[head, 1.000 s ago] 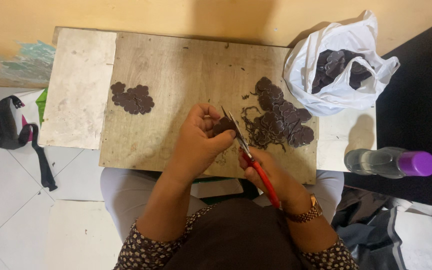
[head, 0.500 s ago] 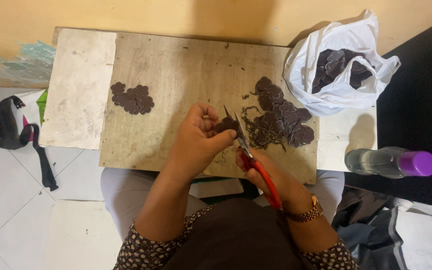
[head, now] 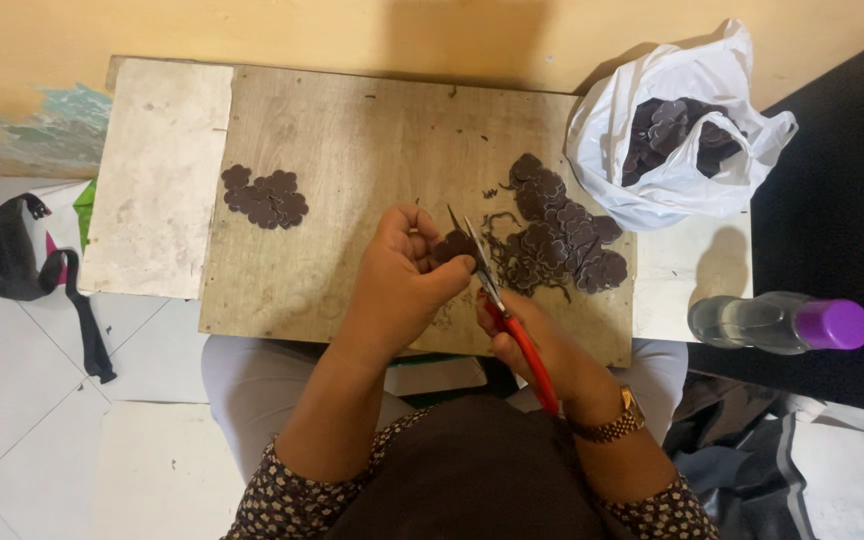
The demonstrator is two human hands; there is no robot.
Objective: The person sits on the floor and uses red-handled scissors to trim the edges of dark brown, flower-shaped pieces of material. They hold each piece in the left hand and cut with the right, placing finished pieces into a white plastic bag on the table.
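Head view | scissors (head: 497, 300) blades point up-left, right hand (head: 537, 350) fingers gripping | left hand (head: 402, 285) pinches dark piece (head: 455, 246)

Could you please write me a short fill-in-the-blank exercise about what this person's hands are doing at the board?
1. The right hand works scissors with ___ handles.
2. The left hand pinches a dark ___ piece.
3. The bottle lying at the right has a ___ cap.
4. More dark pieces fill the ___ plastic bag.

Missing words: red; brown; purple; white
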